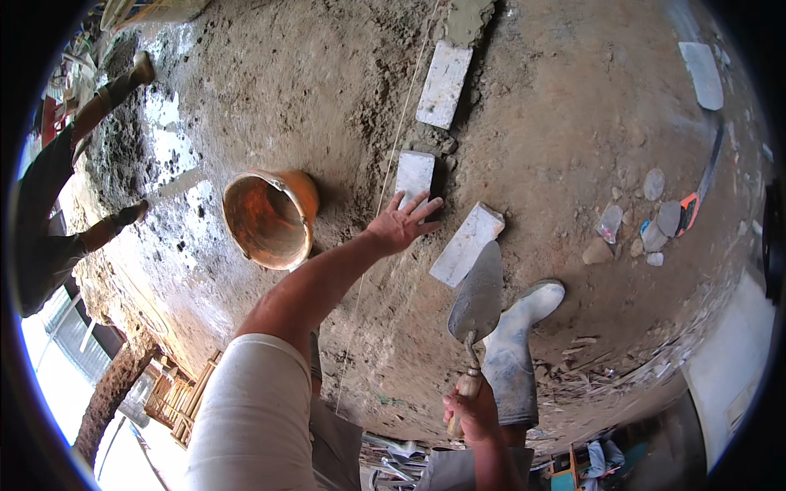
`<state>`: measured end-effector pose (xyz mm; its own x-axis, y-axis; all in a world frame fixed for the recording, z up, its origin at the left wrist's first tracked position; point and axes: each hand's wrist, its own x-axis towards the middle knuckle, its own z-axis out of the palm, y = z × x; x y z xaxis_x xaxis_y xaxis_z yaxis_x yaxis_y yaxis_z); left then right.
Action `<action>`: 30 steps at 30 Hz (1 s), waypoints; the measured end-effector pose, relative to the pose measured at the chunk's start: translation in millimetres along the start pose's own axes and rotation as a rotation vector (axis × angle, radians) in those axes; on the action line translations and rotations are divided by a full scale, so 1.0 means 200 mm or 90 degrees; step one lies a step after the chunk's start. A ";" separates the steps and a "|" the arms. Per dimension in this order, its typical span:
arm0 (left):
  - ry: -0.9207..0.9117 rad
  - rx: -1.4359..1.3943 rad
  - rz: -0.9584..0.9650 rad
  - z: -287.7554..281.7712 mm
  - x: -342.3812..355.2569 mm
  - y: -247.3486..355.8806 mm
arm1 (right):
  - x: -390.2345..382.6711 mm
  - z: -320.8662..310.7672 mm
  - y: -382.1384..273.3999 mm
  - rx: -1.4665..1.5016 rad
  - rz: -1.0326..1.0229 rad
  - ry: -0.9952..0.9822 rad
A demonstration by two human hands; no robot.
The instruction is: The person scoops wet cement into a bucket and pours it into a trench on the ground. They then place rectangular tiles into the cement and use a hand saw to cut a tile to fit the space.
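Head camera: from here I see the left hand spread wide, fingers over the near end of a pale brick beside a thin string. The right hand is wrapped round the wooden handle of a trowel; its blade reaches toward a second brick, though I can't tell whether they touch. Left of the string is an orange bucket.
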<state>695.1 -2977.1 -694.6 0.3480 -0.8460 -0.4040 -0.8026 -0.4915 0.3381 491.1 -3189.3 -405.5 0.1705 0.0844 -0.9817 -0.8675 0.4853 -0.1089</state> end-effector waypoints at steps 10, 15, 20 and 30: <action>0.180 -0.449 -0.785 0.03 0.26 0.23 | 0.03 0.04 -0.04 0.089 0.054 0.026; 0.216 -0.364 -0.705 0.05 0.23 0.21 | 0.02 0.03 -0.04 0.084 0.056 0.002; 0.187 -0.367 -0.697 0.03 0.24 0.16 | -0.01 0.03 -0.07 0.061 0.052 -0.003; 0.154 -0.402 -0.668 -0.03 0.23 0.12 | -0.02 0.01 -0.14 0.094 0.054 -0.004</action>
<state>694.0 -3028.4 -699.8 0.8129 0.0306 -0.5816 0.2655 -0.9083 0.3233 515.6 -3202.4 -398.1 0.1031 0.1358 -0.9853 -0.8008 0.5990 -0.0013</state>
